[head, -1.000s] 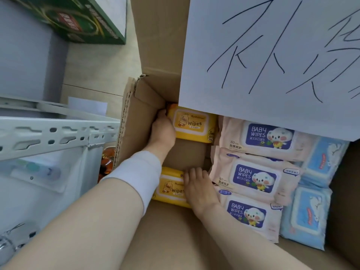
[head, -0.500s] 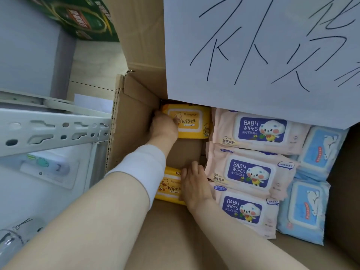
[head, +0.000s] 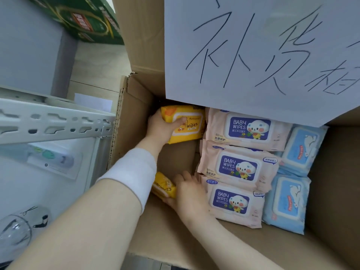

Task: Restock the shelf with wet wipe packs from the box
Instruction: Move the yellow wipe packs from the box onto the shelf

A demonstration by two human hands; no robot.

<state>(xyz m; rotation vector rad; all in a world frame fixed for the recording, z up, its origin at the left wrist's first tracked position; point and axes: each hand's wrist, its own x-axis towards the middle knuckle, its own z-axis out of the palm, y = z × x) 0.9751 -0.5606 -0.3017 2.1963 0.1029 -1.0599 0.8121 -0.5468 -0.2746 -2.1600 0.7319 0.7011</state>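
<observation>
Seven soft plastic wet wipe packs are in the open brown cardboard box (head: pixel 132 114). None shows on the white slotted metal shelf (head: pixel 54 121) just left of it, so the restocking looks to be at its start or between loads; which, I cannot tell.

Two packs are in hand. The left hand (head: pixel 159 127), on the arm with the white cuff (head: pixel 132 172), grips the far yellow pack (head: pixel 191 123), a small pillow-shaped pack with a duck label. Its thumb lies across the top and its fingers go round the left end, in the far left corner of the box. The right hand (head: pixel 188 191) holds the near yellow pack (head: pixel 164 187), of the same kind, which is tipped up on edge by the near left wall, with fingers curled beneath it. Both packs are inside the box.

Beside them, untouched, lie three pink baby wipes packs (head: pixel 237 166) in a row from far to near, and right of those two pale blue packs (head: pixel 286 201). The far ones sit partly under a white paper sign (head: pixel 253 55) with black handwritten characters, fixed to the raised flap.

What is left, by my judgement: lift both yellow packs out, carry them left to the shelf, set them down, then return for the five others. Whether more packs lie beneath is hidden.
</observation>
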